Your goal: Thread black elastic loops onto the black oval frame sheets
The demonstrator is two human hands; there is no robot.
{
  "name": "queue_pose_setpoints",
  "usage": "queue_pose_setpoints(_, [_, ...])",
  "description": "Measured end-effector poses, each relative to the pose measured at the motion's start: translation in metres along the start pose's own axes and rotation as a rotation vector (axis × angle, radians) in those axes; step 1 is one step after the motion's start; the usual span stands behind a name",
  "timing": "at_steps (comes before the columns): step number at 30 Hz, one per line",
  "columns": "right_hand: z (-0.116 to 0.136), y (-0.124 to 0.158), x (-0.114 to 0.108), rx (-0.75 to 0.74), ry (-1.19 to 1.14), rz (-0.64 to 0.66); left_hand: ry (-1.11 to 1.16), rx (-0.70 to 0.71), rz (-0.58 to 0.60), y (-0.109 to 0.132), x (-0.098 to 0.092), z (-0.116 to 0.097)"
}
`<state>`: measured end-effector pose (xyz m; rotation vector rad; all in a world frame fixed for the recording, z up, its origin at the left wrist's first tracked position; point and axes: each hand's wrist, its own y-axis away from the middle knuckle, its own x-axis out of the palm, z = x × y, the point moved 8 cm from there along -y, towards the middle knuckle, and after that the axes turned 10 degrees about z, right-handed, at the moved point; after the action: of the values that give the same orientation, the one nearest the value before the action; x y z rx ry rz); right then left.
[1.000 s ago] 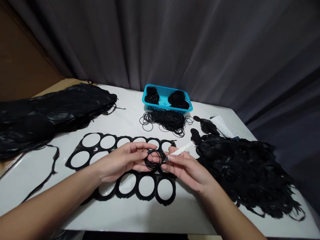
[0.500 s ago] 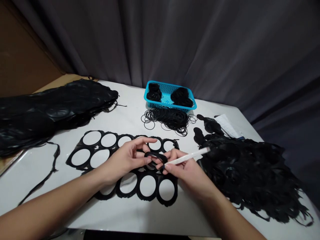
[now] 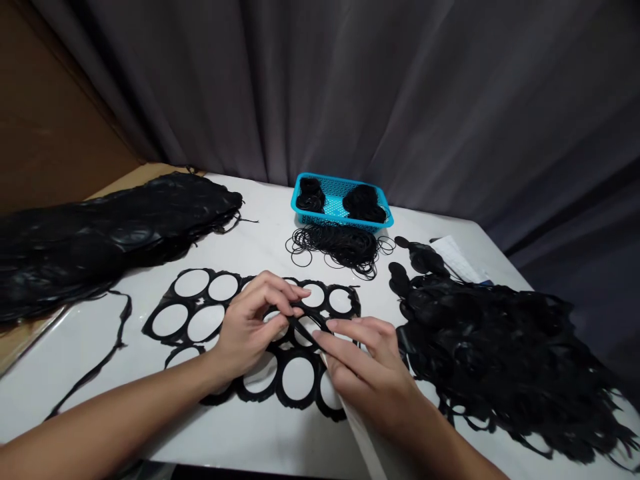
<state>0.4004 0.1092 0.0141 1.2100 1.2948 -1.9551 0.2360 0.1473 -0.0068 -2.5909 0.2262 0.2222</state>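
Observation:
My left hand (image 3: 253, 323) is closed, pinching the edge of a black rubber ring (image 3: 303, 331) between thumb and fingers. Opposite it, my right hand (image 3: 367, 360) has its fingertips at the other side of the ring. A slim white stick-like tool (image 3: 361, 433) is tucked in that hand and points down toward me; its tip is hidden. Directly under both hands lies a flat black rubber sheet (image 3: 300, 402) with rows of large round holes. My hands cover part of it.
A blue basket (image 3: 343, 179) holding black ring bundles stands at the back, with thin loose rings (image 3: 345, 247) before it. Stacked black sheets (image 3: 120, 233) lie left, near a black strip (image 3: 117, 340). Black scraps (image 3: 500, 360) and white paper (image 3: 457, 259) are on the right.
The white tool has swung from pointing up and right to pointing down toward me. My right hand has turned over it, and the ring looks drawn out between my hands.

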Motion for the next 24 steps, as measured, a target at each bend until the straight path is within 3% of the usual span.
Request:
queue_pose_setpoints(4, [-0.011,-0.002,0.001,0.044,-0.329,-0.113,0.192,-0.142,0.083,-0.002,0.007,0.013])
queue_pose_setpoints(6, [-0.03,-0.004,0.006,0.217,-0.666,-0.137,0.305,-0.267,0.136,-0.002,0.012,0.023])
queue_pose_setpoints(9, [-0.056,-0.005,0.029,0.602,-1.163,-0.044,0.432,-0.483,0.219,0.003,0.019,0.04])
queue_pose_setpoints(12, [-0.078,-0.017,0.038,0.791,-1.418,0.019,0.474,-0.617,0.311,0.011,0.021,0.055])
queue_pose_setpoints(15, [-0.118,-0.048,0.037,0.8,-1.38,0.089,0.301,-0.568,0.259,0.009,0.001,0.066])
queue_pose_setpoints(18, [-0.174,-0.091,0.029,0.748,-1.036,0.128,-0.081,-0.444,0.233,0.001,-0.018,0.063])
queue_pose_setpoints(21, [-0.227,-0.137,0.021,0.727,-0.693,0.052,-0.41,-0.314,0.344,-0.001,-0.018,0.053])
queue_pose_setpoints(24, [-0.254,-0.177,0.024,0.692,-0.496,-0.045,-0.546,-0.23,0.423,0.002,-0.01,0.045])
